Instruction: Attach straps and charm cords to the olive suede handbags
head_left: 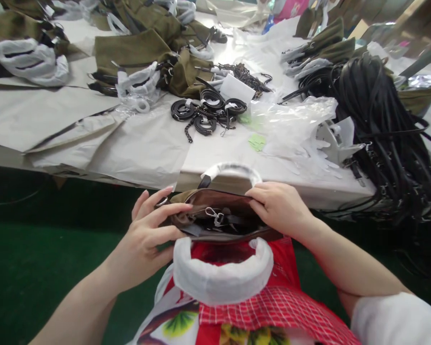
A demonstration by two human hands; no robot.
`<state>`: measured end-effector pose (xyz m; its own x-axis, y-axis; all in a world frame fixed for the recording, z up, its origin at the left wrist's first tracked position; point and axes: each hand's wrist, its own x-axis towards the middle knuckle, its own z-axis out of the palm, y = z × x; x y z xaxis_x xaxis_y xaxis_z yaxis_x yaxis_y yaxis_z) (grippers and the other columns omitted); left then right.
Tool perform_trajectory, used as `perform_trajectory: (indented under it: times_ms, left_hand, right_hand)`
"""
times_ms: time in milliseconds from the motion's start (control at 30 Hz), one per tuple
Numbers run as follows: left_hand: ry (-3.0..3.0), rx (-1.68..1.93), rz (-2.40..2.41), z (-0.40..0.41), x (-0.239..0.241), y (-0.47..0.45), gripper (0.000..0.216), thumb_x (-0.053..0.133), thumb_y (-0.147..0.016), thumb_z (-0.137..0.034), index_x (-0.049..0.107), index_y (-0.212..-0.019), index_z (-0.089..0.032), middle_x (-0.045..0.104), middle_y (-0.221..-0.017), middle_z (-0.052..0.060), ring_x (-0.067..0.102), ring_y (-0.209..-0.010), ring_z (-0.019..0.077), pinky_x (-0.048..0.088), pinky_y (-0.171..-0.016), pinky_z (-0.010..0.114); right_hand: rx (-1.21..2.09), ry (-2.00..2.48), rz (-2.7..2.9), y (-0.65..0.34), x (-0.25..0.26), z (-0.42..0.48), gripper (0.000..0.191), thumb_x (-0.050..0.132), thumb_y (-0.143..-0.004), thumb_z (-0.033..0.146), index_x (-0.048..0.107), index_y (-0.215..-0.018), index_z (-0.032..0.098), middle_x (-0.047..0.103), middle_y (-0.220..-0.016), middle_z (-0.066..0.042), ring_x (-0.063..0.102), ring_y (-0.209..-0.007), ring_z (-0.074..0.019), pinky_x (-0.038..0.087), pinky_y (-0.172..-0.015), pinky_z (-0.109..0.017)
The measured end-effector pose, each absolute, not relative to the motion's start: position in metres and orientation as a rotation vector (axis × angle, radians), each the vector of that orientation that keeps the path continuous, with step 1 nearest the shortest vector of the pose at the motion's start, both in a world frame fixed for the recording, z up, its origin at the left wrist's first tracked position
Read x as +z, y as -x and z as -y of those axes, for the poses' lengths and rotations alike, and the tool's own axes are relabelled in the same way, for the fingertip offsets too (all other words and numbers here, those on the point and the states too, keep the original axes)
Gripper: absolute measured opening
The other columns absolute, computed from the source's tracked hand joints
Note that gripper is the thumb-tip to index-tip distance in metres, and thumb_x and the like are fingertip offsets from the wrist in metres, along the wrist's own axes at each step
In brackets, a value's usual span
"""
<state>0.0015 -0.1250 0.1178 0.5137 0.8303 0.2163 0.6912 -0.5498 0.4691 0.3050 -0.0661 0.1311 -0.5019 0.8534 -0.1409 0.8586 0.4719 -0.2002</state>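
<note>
Head cam: an olive handbag (230, 199) is held open, zip side up, btwn both hands, just off the near edge of the table (215, 158) & above a red-check apron (262, 304). Its R rim is pinched btwn thumb & fingers of the R hand (282, 206); its L end is touched by the spread fingers of the L hand (149, 235), but whether it's firmly gripped there can't be told. Inside, a metal clasp (213, 216) w/ dark strap is seen. Near handle (222, 282) & far handle (233, 168) are both wrapped in white. On the table beyond, coiled black straps (183, 110) are laid nr a white card (237, 88) & chain heap (242, 74); clear plastic (294, 115) is spread to their R. More olive bags (132, 50) are piled back L; a big bundle of black straps (366, 96) is draped over the edge, far R.
</note>
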Motion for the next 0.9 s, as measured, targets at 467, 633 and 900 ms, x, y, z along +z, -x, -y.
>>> perform_trajectory:
  times_ms: [467,633,900]
  left_hand:
    - [-2.364,1.046,-1.373,0.1,0.136,-0.008,0.014,0.064,-0.086,-0.029,0.067,-0.074,-0.024,0.055,-0.136,0.004,0.044,-0.131,0.0278,0.041,-0.108,0.046]
    - [-2.281,1.177,-1.532,0.062,0.086,-0.003,0.021,0.061,-0.087,-0.042,0.067,-0.076,-0.024,0.06,-0.127,0.008,0.054,-0.117,0.0298,0.047,-0.099,0.05]
    - [-1.866,1.114,-1.949,0.006,0.021,0.003,0.039,0.056,-0.083,-0.057,0.071,-0.076,-0.022,0.071,-0.106,0.011,0.062,-0.105,0.0338,0.05,-0.094,0.054]
  right_hand:
    - [-0.519,-1.523,-2.72,-0.302,0.169,0.031,0.018,0.061,-0.087,0.03,0.076,-0.081,0.022,0.074,-0.083,-0.006,0.066,-0.075,-0.0231,0.04,-0.065,-0.03]
    - [-0.871,-1.675,-2.597,-0.294,0.137,0.0,0.02,0.06,-0.086,0.029,0.077,-0.078,0.02,0.076,-0.079,-0.005,0.066,-0.071,-0.021,0.04,-0.059,-0.027]
    - [-0.819,-1.92,-2.744,-0.324,0.105,-0.003,0.02,0.057,-0.085,0.024,0.076,-0.089,0.022,0.076,-0.092,-0.004,0.067,-0.086,-0.0192,0.046,-0.076,-0.028]
